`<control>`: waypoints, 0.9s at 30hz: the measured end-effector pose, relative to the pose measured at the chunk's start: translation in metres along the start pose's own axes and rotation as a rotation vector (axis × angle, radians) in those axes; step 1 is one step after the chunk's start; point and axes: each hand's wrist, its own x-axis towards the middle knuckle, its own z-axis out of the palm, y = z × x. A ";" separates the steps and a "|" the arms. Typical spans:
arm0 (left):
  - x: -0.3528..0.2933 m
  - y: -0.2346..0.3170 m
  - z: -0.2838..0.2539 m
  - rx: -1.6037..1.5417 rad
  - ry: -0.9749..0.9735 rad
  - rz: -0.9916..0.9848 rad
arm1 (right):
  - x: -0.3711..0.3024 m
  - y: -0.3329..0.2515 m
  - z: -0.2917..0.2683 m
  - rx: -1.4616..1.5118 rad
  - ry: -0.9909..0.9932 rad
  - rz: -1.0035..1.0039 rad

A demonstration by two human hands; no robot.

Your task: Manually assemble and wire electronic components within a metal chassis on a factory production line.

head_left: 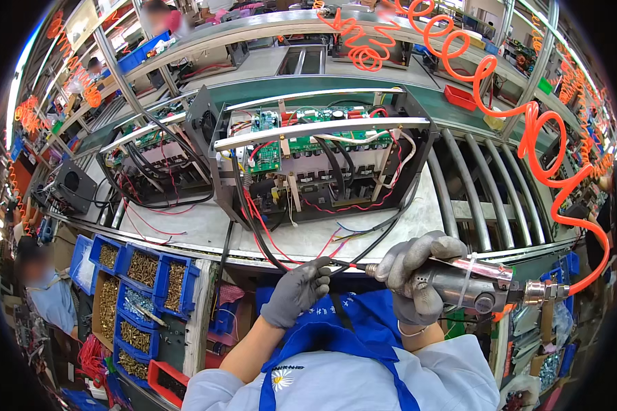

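My left hand (pixel 298 291), in a grey glove, is closed in a pinch at the bench's front edge. Black cable (pixel 384 226) and thin red wires (pixel 264 236) run to its fingertips; exactly what they pinch is too small to make out. My right hand (pixel 418 270), gloved too, wraps round a silver air-powered tool (pixel 476 284) lying sideways, nose toward my left hand. An orange coiled air hose (pixel 589 222) joins its rear. Beyond both hands stands an open black metal chassis (pixel 308 178) with green circuit boards (pixel 329 140), loose wires trailing from its front.
A second open chassis (pixel 158 161) sits left of the first. Blue bins (pixel 159 281) of brass-coloured and silver fasteners stand at front left, beside a red bin (pixel 168 383). Metal rollers (pixel 487 192) lie right of the chassis. Another person (pixel 51 294) is at far left.
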 end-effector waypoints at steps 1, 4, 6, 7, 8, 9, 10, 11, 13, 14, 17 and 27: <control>-0.001 0.001 0.001 0.000 -0.002 -0.001 | 0.000 -0.001 0.000 -0.002 -0.001 -0.001; -0.005 0.003 0.006 0.027 0.012 0.030 | 0.000 -0.002 0.000 -0.018 -0.008 0.006; -0.010 0.005 0.020 0.244 0.116 0.100 | -0.001 -0.003 0.000 -0.020 -0.012 0.012; -0.011 0.006 0.023 0.242 0.116 0.097 | -0.002 -0.003 0.000 -0.022 -0.011 0.014; -0.013 0.006 0.025 0.288 0.065 0.094 | -0.002 -0.003 -0.001 -0.019 -0.031 0.028; -0.014 0.006 0.025 0.334 0.012 0.091 | -0.002 -0.003 -0.001 -0.017 -0.051 0.042; -0.015 0.007 0.024 0.334 0.013 0.089 | -0.002 -0.004 0.000 -0.018 -0.050 0.043; -0.015 0.007 0.021 0.327 -0.025 0.069 | -0.002 -0.005 0.001 -0.022 -0.044 0.057; -0.014 0.005 0.016 0.320 -0.064 0.049 | -0.001 -0.005 0.003 -0.027 -0.038 0.070; -0.012 0.002 0.014 0.282 -0.031 0.094 | 0.000 -0.005 0.003 -0.019 -0.051 0.058; -0.011 -0.002 0.029 0.260 0.057 0.148 | 0.001 -0.003 -0.001 -0.021 -0.085 0.031; -0.012 0.001 0.042 0.033 0.019 0.046 | -0.003 0.004 0.002 0.054 -0.012 -0.032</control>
